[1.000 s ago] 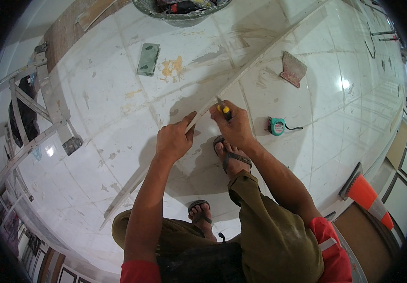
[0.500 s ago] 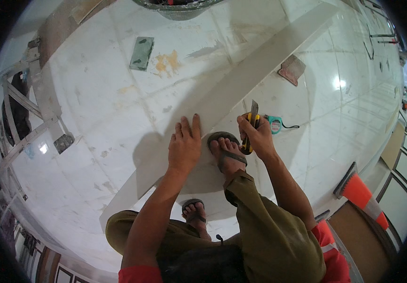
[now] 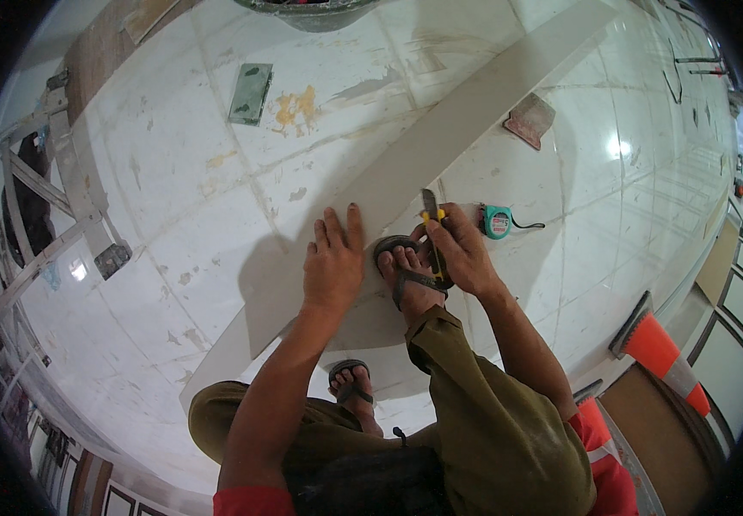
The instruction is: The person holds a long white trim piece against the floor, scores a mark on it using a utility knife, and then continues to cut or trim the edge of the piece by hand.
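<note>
A long pale grey board [image 3: 474,112] lies slantwise across the tiled floor, from lower left to upper right. My left hand [image 3: 334,265] rests flat on it, fingers stretched out. In my right hand [image 3: 462,254] is a yellow and black utility knife [image 3: 434,225], its blade pointing away from me near the board's right edge. Whether the blade touches the board I cannot tell. My right foot, in a dark flip-flop [image 3: 414,279], stands beside the knife hand. Just right of that hand, a teal tape measure [image 3: 497,221] lies on the floor.
A green rectangular pad [image 3: 251,93] lies beyond my left hand, and a reddish-grey scraper-like piece [image 3: 530,120] beside the board. A dark tub [image 3: 320,15] stands at the far edge. Metal framing [image 3: 70,193] is at left; an orange and white traffic cone [image 3: 659,353] lies at right.
My right hand has moved left and turned the knife, bringing the blade close to the board's edge. My left hand stays flat on the board. The view has shifted slightly.
</note>
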Motion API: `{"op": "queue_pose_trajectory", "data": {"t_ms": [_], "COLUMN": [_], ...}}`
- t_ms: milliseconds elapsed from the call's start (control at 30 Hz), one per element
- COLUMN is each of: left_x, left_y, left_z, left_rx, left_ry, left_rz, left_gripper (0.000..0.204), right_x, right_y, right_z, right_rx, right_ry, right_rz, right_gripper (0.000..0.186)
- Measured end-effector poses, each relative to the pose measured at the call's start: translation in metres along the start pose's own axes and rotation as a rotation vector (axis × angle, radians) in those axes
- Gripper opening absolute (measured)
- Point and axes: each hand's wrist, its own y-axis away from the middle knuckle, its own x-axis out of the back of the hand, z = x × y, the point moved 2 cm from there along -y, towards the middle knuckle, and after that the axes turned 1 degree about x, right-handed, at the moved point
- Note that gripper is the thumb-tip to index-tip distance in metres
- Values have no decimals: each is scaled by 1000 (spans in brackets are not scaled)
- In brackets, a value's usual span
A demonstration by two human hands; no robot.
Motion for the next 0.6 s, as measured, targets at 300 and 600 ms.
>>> {"op": "queue_pose_trajectory", "data": {"t_ms": [300, 600], "left_x": [39, 39], "left_y": [-24, -29], "left_z": [-34, -47], "left_rx": [111, 123], "left_ry": [389, 373], "left_rz": [-172, -166], "left_gripper": [62, 50], "right_x": [-33, -49], "right_y": [-6, -15], "right_z": [-16, -23], "right_rx": [154, 178], "right_ry": [504, 526], "right_rz": [-74, -42], "right_gripper": [27, 26]}}
